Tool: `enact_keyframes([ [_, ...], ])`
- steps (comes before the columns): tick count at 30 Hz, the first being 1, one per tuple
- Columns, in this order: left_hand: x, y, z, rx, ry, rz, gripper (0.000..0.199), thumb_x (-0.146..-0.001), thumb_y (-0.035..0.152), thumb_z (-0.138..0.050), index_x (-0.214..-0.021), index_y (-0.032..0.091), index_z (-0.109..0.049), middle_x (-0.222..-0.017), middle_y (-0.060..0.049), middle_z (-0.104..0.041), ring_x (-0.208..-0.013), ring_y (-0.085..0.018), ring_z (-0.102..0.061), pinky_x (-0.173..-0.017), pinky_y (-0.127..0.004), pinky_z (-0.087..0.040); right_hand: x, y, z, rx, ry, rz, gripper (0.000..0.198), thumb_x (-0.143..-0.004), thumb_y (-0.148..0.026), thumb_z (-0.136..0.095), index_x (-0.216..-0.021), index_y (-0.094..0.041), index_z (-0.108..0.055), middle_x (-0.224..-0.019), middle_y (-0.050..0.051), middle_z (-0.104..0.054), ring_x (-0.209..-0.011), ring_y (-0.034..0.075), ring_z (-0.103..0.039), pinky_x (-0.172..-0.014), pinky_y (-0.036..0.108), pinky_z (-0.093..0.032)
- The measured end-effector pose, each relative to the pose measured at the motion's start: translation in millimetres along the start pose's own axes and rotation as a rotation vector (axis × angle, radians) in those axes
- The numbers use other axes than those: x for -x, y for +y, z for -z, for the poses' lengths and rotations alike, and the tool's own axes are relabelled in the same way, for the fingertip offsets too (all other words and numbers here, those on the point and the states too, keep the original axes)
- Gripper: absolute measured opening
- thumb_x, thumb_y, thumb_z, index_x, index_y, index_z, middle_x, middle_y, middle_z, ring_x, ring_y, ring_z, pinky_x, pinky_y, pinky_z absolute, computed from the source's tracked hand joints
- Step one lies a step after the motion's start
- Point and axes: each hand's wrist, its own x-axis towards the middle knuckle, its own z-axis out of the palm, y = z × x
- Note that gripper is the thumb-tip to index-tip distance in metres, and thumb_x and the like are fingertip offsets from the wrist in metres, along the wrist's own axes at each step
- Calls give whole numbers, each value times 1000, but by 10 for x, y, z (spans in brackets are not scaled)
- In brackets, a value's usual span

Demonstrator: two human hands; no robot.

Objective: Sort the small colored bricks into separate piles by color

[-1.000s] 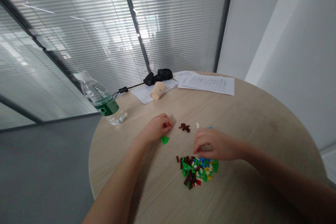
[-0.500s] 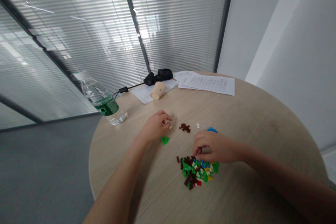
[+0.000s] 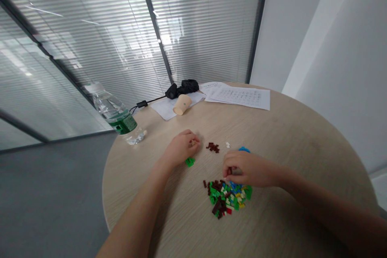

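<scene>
A mixed heap of small toy bricks (image 3: 226, 199) in green, brown, cream, blue, yellow and red lies on the round table. My right hand (image 3: 246, 168) rests at the heap's far edge, thumb and fingers pinched together; whatever is between the tips is too small to name. Farther left, my left hand (image 3: 182, 146) is curled, with a cream bit (image 3: 192, 143) showing among its fingers. Beside its wrist sit green bricks (image 3: 190, 162). Between the hands and beyond are brown bricks (image 3: 213, 147) and white bricks (image 3: 227, 145). Blue bricks (image 3: 244, 149) are partly hidden behind my right hand.
A water bottle (image 3: 122, 121) stands at the table's left edge. Toward the back, a paper cup (image 3: 182, 105) lies on its side on a sheet, next to a black bundle (image 3: 190, 86) with a cord. Printed papers (image 3: 242, 96) lie at the back right.
My left hand has shifted slightly right, and its fingers have curled in over the cream pieces. My right hand has barely moved at the heap's edge, its fingers slightly repositioned.
</scene>
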Motion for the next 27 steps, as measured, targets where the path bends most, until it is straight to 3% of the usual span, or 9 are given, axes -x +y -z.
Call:
enact_keyframes([
  [5, -4, 66, 41, -7, 36, 14, 15, -82, 22, -50, -84, 16, -63, -90, -5, -59, -73, -13, -55, -70, -27, -46, 15, 17, -4, 79, 75, -13, 4, -75, -18, -61, -73, -16, -62, -77, 3, -63, -77, 15, -55, -72, 27, -41],
  [10, -1, 114, 55, 50, 48, -75, 17, -84, 23, -48, -83, 16, -63, -85, -4, -60, -71, -12, -54, -67, -25, -44, 23, 44, -5, 105, 62, -14, 7, -74, -14, -59, -68, -16, -63, -74, 2, -62, -76, 14, -55, -70, 25, -41],
  [15, 21, 221, 52, 171, -55, -159, 14, -83, 21, -50, -82, 17, -63, -80, -1, -61, -70, -11, -54, -66, -23, -42, 21, 47, 26, 90, 70, -21, 10, -78, -14, -57, -71, -16, -64, -75, 3, -62, -75, 15, -55, -70, 25, -42],
  [19, 34, 295, 31, 220, -183, -210, 13, -81, 18, -51, -81, 18, -64, -78, 0, -63, -68, -10, -53, -64, -22, -42, 24, 34, 47, 43, 95, 31, 10, -80, -17, -58, -84, -17, -67, -84, 4, -64, -80, 15, -57, -73, 26, -43],
  [22, 36, 299, 18, 203, -190, -203, 14, -82, 20, -51, -81, 18, -64, -78, 0, -64, -67, -11, -54, -63, -22, -41, 17, 29, 28, 10, 27, 76, 15, -81, -14, -57, -90, -18, -68, -88, 5, -63, -84, 15, -57, -76, 26, -44],
  [27, 31, 271, 19, 187, -154, -182, 14, -82, 20, -51, -83, 18, -65, -79, 0, -65, -67, -11, -54, -63, -22, -41, 14, 61, 1, 9, -12, 81, 11, -82, -18, -58, -81, -18, -68, -84, 4, -61, -81, 14, -56, -74, 25, -43],
])
